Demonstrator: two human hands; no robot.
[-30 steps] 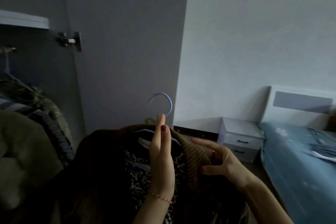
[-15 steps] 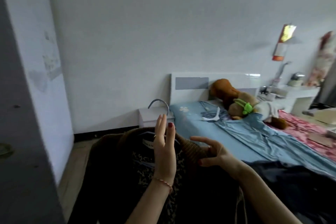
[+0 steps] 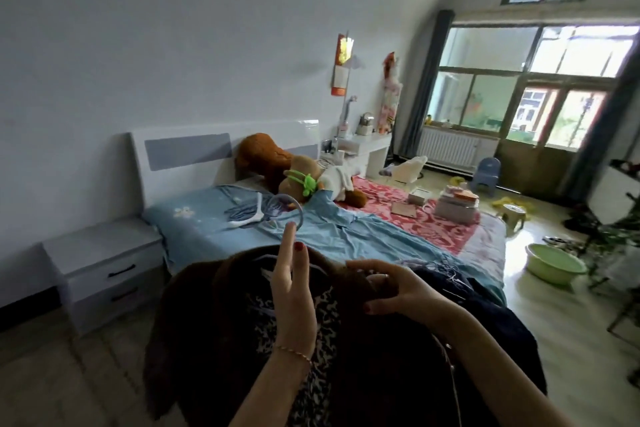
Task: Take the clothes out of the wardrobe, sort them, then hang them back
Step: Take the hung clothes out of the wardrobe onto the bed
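Note:
I hold a dark brown coat (image 3: pixel 214 329) with a leopard-print lining in front of me, on a pale blue hanger whose hook (image 3: pixel 289 206) rises above my fingers. My left hand (image 3: pixel 294 291) grips the hanger's neck, index finger and thumb pointing up along it. My right hand (image 3: pixel 391 291) curls round the coat's ribbed brown collar at the right shoulder. Beyond the coat a dark navy garment (image 3: pixel 491 308) lies on the bed's near end, and a light blue shirt (image 3: pixel 349 236) is spread across the bed (image 3: pixel 194 229). The wardrobe is out of view.
A white hanger (image 3: pixel 247 217) lies near the pillow end, plush toys (image 3: pixel 277 163) by the headboard, boxes (image 3: pixel 453 206) on the red blanket. A grey nightstand (image 3: pixel 104 263) stands left of the bed. On the floor at right are a green basin (image 3: pixel 554 263), a stool and a plant stand.
My view has swung right from the wardrobe door to the bed, carrying the coat along. My right hand, open beside the collar before, now grips it.

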